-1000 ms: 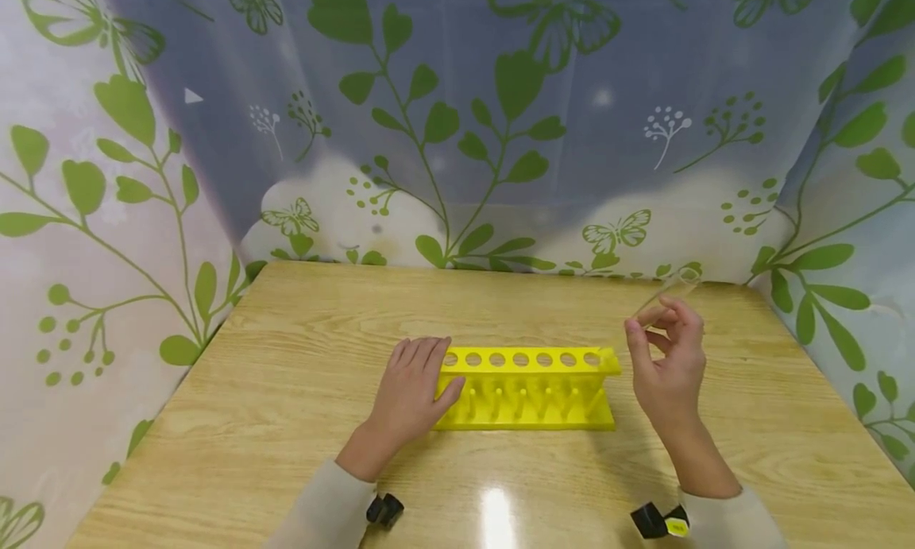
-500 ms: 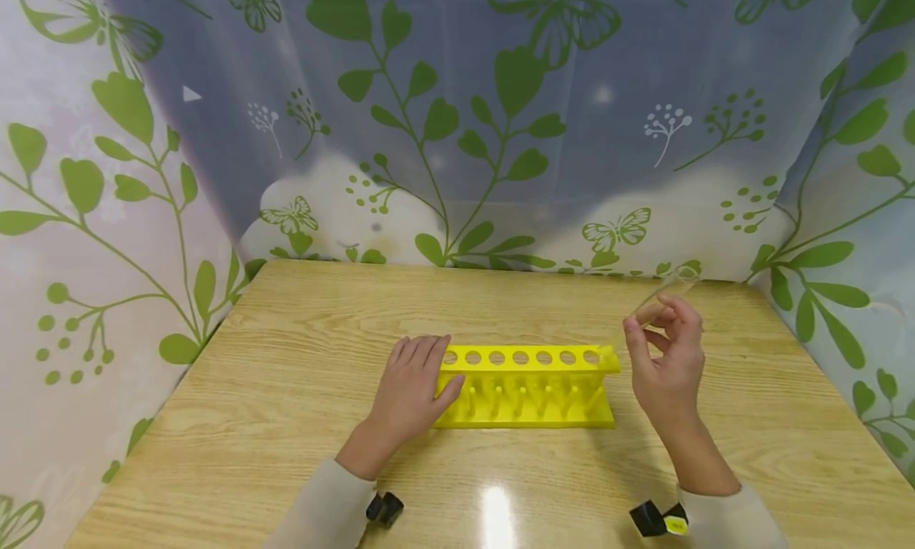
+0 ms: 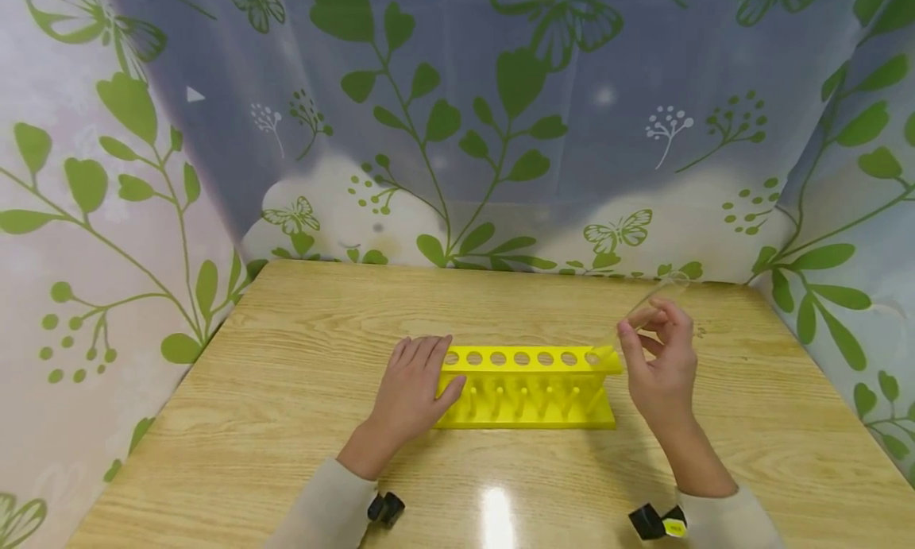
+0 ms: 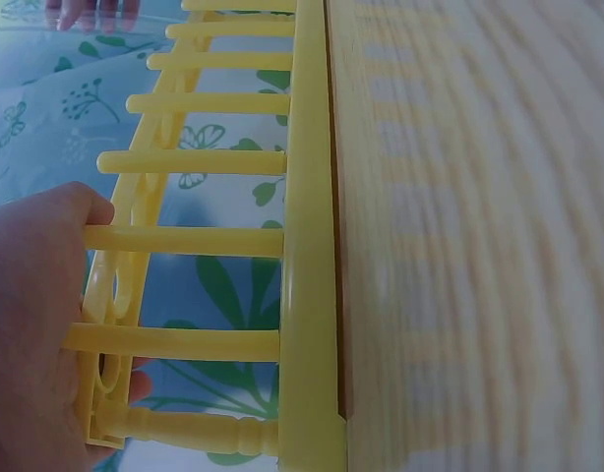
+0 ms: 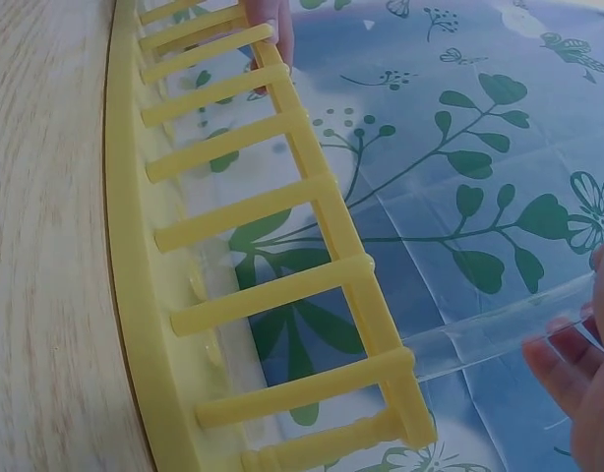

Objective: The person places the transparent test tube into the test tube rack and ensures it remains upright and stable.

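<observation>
A yellow test tube rack (image 3: 509,369) stands upright on the wooden table, with a row of holes along its top and pegs behind. My left hand (image 3: 413,384) grips its left end, thumb in front and fingers over the top rail; the left wrist view shows that hand around the rail (image 4: 307,246). Beyond the rack's right end, my right hand (image 3: 665,366) pinches a clear glass test tube (image 3: 649,298) between thumb and fingers. The tube slants, its upper end up and right. In the right wrist view, the tube's (image 5: 489,332) far end overlaps the rack's top rail near the end.
The wooden table (image 3: 286,374) runs back to a patterned cloth backdrop (image 3: 457,136), with cloth also on both sides. Black wrist devices (image 3: 386,509) sit near each sleeve cuff. A light glare lies on the table in front of the rack.
My right hand has shifted slightly left with the test tube, bringing its lower end over the rack's right end. The left hand and the rack have stayed in place.
</observation>
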`<state>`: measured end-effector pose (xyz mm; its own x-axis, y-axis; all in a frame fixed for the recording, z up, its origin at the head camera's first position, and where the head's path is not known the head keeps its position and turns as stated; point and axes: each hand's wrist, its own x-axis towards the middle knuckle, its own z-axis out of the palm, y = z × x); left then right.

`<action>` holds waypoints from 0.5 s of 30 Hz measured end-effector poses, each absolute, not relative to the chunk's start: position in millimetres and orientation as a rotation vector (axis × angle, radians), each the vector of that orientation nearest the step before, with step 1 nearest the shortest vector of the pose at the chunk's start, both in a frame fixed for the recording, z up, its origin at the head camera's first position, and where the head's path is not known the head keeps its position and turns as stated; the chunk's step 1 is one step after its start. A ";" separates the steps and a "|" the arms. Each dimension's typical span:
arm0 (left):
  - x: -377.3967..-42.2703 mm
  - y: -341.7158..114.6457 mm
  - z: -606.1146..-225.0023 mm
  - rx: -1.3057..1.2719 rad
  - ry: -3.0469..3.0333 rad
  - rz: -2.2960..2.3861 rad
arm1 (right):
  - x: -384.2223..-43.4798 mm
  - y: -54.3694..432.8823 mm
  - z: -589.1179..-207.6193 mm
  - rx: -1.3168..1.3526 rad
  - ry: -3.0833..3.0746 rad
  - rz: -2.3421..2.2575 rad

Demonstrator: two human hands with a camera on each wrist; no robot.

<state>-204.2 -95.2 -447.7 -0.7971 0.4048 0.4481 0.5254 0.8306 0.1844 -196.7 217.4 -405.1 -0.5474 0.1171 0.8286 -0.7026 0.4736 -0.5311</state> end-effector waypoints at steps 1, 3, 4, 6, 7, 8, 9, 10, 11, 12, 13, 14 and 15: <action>-204.2 -95.1 -447.7 -0.695 -2.617 -0.422 | -196.6 217.4 -405.3 0.490 -1.847 1.187; -204.4 -95.0 -447.6 -0.696 -2.616 -0.420 | -196.4 217.2 -405.9 0.490 -1.845 1.198; -204.4 -95.0 -447.5 -0.695 -2.616 -0.419 | -196.4 217.2 -406.2 0.489 -1.845 1.201; -204.4 -94.8 -447.3 -0.694 -2.617 -0.418 | -196.1 217.0 -406.7 0.481 -1.849 1.208; -204.4 -94.7 -447.3 -0.694 -2.618 -0.417 | -196.0 217.0 -407.0 0.478 -1.849 1.212; -204.2 -94.7 -447.3 -0.694 -2.619 -0.417 | -195.9 217.1 -407.4 0.476 -1.850 1.213; -204.1 -94.6 -447.3 -0.695 -2.621 -0.415 | -195.9 217.2 -407.7 0.474 -1.853 1.216; -204.0 -94.9 -447.4 -0.696 -2.624 -0.412 | -196.0 217.1 -408.3 0.476 -1.854 1.218; -203.8 -95.2 -447.4 -0.698 -2.625 -0.412 | -196.2 217.0 -408.8 0.480 -1.855 1.220; -203.8 -95.4 -447.4 -0.701 -2.627 -0.411 | -196.5 216.9 -409.2 0.488 -1.853 1.224; -203.8 -95.6 -447.4 -0.703 -2.627 -0.409 | -196.9 216.9 -409.5 0.498 -1.851 1.226; -204.0 -95.7 -447.4 -0.704 -2.625 -0.406 | -197.2 216.9 -409.8 0.508 -1.847 1.228; -204.3 -95.8 -447.5 -0.706 -2.622 -0.401 | -197.6 217.0 -410.1 0.518 -1.842 1.232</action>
<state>-204.3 -95.8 -447.5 -0.7951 0.4156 0.4416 0.5285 0.8320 0.1686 -197.6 217.0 -410.1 -0.5626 0.1089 0.8196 -0.7161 0.4312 -0.5488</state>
